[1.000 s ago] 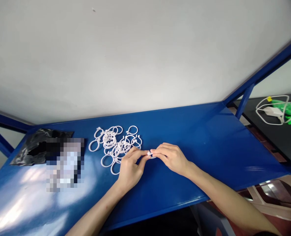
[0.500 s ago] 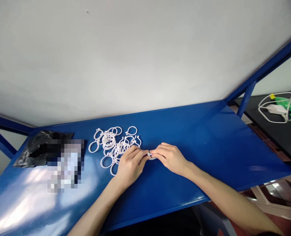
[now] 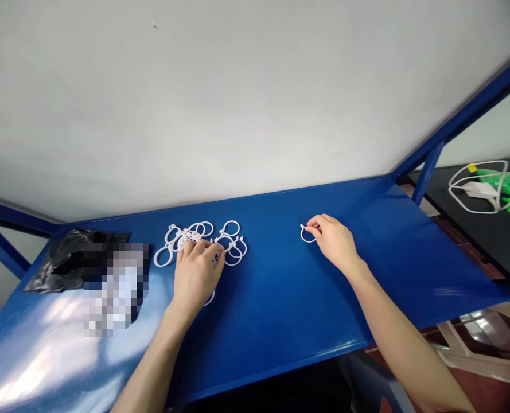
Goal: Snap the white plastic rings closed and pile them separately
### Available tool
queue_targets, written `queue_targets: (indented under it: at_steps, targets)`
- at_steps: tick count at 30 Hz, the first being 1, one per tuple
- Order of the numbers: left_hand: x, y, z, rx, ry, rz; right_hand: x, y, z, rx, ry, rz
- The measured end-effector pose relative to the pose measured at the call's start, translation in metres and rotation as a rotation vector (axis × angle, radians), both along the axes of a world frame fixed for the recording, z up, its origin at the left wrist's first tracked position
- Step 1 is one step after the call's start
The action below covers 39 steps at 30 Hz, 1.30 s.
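Away from the pile, over the middle right of the blue table [image 3: 276,298], my right hand [image 3: 334,238] pinches a white plastic curtain ring [image 3: 308,240] between thumb and fingertips. The ring is thin, with a small clasp-like end at its top left. My left hand [image 3: 198,272] rests palm down over a pile of similar white rings [image 3: 231,243], its fingers bent and a little apart among them. Its fingertips are partly hidden, and no ring is seen lifted in it. Several rings overlap, and some lie under the left hand.
A crumpled black plastic bag [image 3: 71,252] lies at the table's left, beside a pixelated patch. A pale wall [image 3: 237,103] rises behind the table. Blue frame bars [image 3: 427,172] slope at both sides. On a black surface at right are a white cable [image 3: 456,203] and green plastic [image 3: 491,180].
My hands were together at the table's middle on a white piece. Now my right hand has moved right and away with a ring, and my left hand has gone left onto the pile.
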<state>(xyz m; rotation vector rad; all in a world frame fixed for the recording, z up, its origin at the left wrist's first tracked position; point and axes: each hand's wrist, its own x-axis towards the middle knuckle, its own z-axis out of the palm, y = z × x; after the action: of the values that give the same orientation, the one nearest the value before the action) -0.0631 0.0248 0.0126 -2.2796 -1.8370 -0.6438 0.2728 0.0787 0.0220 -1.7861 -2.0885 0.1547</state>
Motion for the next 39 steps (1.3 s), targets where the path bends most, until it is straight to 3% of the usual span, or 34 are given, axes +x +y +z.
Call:
queue_targets:
  at_steps: [6, 11, 13, 17, 20, 22, 27, 34, 36, 39]
  targets:
    - [-0.002, 0.001, 0.007, 0.09, -0.031, 0.032, 0.013, 0.002, 0.002, -0.006, -0.087, -0.109]
    - [0.001, 0.0, 0.015, 0.167, -0.136, -0.07, 0.011, 0.002, 0.003, 0.152, -0.147, -0.197]
    - [0.007, -0.003, 0.019, 0.181, -0.198, -0.157, 0.001, -0.001, 0.004, 0.213, -0.071, -0.09]
    - [0.02, -0.01, 0.025, 0.107, -0.32, -0.337, -0.034, -0.02, 0.005, 0.284, 0.089, 0.331]
    - [0.029, -0.015, 0.023, 0.023, -0.392, -0.401, -0.058, -0.039, 0.005, 0.313, 0.138, 0.589]
    - [0.032, -0.016, 0.02, -0.031, -0.423, -0.425, -0.067, -0.048, 0.005, 0.327, 0.187, 0.686]
    - [0.038, -0.017, 0.013, -0.06, -0.452, -0.518, -0.068, -0.048, 0.001, 0.131, 0.406, 0.649]
    - [0.039, -0.018, 0.011, -0.109, -0.531, -0.581, -0.065, -0.047, -0.008, -0.092, 0.496, 0.609]
    - [0.04, -0.019, 0.011, -0.157, -0.631, -0.518, -0.067, -0.049, -0.009, -0.092, 0.524, 0.598]
    - [0.045, -0.02, 0.011, -0.331, -0.85, -0.323, -0.069, -0.05, -0.008, 0.033, 0.538, 0.593]
